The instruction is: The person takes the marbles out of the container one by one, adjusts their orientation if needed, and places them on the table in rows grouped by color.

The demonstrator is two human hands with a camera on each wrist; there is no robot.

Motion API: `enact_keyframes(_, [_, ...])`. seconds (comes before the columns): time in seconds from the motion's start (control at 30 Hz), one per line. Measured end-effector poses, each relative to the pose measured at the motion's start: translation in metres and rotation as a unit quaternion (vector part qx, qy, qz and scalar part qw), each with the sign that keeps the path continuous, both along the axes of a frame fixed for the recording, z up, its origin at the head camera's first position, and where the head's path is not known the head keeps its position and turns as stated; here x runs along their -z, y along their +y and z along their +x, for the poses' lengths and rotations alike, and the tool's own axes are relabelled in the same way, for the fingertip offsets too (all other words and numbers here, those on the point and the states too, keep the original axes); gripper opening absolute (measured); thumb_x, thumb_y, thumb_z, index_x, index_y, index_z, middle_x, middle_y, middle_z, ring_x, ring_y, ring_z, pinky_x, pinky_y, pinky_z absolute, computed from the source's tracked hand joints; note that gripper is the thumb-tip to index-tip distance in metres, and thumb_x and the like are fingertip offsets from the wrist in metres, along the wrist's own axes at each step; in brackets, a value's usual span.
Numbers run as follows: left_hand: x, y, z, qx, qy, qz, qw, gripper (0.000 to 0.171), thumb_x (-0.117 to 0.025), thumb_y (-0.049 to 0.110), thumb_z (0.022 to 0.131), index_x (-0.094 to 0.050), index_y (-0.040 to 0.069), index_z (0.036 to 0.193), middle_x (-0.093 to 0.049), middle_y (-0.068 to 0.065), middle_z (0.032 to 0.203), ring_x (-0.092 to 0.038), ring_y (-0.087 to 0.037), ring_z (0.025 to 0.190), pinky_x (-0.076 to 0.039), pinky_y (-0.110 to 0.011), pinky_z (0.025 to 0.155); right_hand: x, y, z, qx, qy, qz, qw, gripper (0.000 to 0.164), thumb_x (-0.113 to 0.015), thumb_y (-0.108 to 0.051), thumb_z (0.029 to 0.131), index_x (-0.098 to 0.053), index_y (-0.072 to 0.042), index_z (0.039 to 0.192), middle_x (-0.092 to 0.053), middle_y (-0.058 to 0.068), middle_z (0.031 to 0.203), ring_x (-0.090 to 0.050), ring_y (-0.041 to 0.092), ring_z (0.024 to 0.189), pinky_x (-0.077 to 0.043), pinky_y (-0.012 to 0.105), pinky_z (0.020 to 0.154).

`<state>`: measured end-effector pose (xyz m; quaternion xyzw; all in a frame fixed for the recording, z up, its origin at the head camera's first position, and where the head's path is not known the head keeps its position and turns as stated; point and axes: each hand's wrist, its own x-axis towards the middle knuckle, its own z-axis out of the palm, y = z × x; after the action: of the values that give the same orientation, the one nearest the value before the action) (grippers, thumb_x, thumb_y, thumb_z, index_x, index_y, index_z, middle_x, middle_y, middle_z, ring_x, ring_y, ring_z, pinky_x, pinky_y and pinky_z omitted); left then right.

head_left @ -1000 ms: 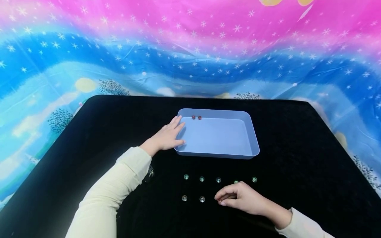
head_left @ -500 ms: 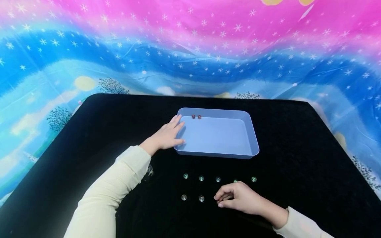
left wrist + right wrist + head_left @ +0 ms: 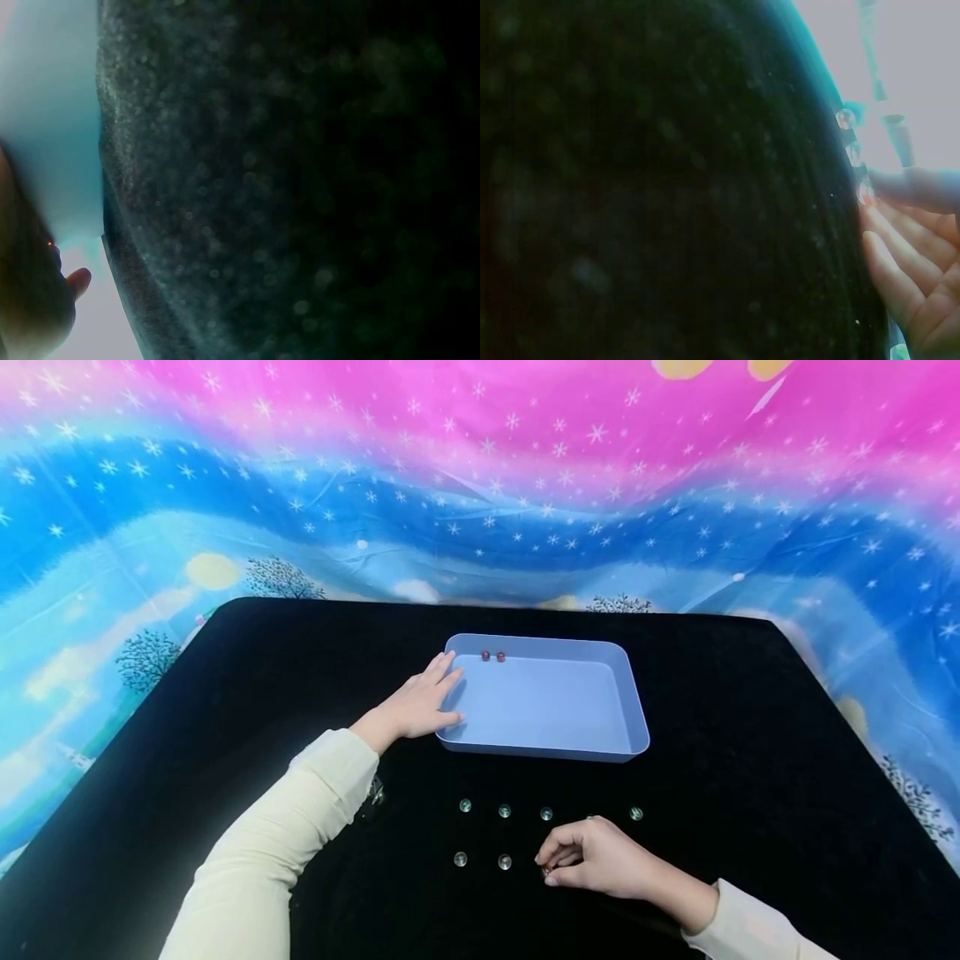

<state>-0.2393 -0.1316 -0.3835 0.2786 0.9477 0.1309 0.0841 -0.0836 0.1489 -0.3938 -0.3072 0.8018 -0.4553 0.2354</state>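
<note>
My left hand (image 3: 416,703) rests on the left wall of a shallow blue-grey plastic tray (image 3: 637,727), fingers spread over the rim. Two reddish-brown marbles (image 3: 493,657) lie inside at the tray's back wall. Near the front, my right hand (image 3: 611,860) pinches a clear marble with a reddish core (image 3: 866,193) between thumb and fingertips, low at the black cloth. Two clear marbles (image 3: 482,861) lie in line to its left. Behind them runs a row of greenish glass marbles (image 3: 505,811), one of them mostly hidden by the right hand.
Black cloth (image 3: 750,710) covers the table. A dark shiny object (image 3: 377,791) shows beside the left sleeve. A pink and blue snowflake-patterned backdrop (image 3: 480,485) hangs behind the table's far edge.
The right thumb and index finger stand slightly farther apart around the marble than a second ago. The left hand and the tray keep their places.
</note>
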Motion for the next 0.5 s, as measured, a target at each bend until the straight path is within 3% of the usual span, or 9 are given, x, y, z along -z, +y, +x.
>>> enact_keyframes(0.5, [-0.0003,-0.0009,-0.0002,-0.002,-0.003,0.002,1.0000,0.073,-0.046,0.045,0.084,-0.016,0.007,0.139,0.006,-0.010,0.144,0.012,-0.020,0.128,-0.012,-0.043,0.100,0.0000,-0.0001,-0.0032,-0.009,-0.007,0.001,1.000,0.016,-0.068,-0.016,0.073,-0.064,-0.009,0.086,-0.063,-0.003,0.084,-0.060,0.007,0.078,-0.047,0.019,0.066])
